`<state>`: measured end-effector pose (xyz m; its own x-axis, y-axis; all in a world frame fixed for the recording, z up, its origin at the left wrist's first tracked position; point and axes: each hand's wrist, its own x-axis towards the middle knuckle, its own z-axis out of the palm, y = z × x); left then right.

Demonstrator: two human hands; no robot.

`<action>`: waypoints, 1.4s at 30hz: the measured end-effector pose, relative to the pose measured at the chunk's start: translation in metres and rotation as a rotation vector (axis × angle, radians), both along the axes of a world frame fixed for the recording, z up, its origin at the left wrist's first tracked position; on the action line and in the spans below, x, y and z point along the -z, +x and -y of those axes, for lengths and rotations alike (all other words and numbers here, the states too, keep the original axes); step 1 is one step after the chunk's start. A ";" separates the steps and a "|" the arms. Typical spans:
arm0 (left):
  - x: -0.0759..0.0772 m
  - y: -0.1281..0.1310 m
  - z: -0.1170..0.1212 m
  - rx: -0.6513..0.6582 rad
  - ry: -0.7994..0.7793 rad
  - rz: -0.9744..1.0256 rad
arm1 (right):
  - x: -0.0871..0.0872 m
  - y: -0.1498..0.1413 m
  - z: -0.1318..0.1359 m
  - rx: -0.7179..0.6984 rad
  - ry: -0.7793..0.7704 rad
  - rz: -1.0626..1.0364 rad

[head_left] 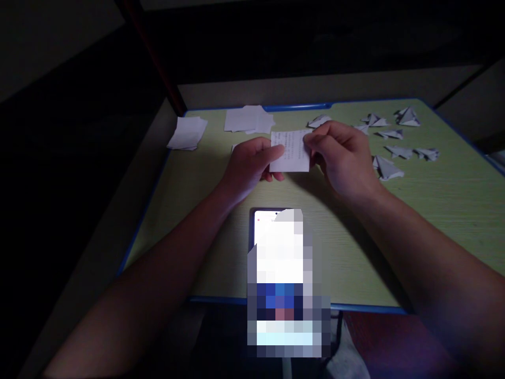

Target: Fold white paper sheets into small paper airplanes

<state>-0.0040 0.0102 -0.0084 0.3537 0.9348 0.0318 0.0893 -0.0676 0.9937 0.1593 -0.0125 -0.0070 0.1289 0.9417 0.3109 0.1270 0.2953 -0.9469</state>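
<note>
Both hands hold a small white slip of paper (290, 151) with faint printed lines, just above the pale green desk (442, 205). My left hand (249, 166) pinches its left edge with closed fingers. My right hand (342, 157) pinches its upper right corner. Several folded white paper shapes (389, 167) lie to the right of my right hand. Stacks of flat white slips (248, 119) lie beyond my hands, with another stack (187, 132) at the desk's far left corner.
A lit phone (281, 247) lies on the desk near its front edge, between my forearms. The desk has a blue rim (295, 107). The surroundings are dark; a dark red post (155, 63) rises behind the desk's left corner.
</note>
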 end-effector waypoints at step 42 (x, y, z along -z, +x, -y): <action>0.006 -0.002 -0.004 0.076 -0.112 0.274 | -0.032 -0.005 0.047 0.072 -0.048 0.193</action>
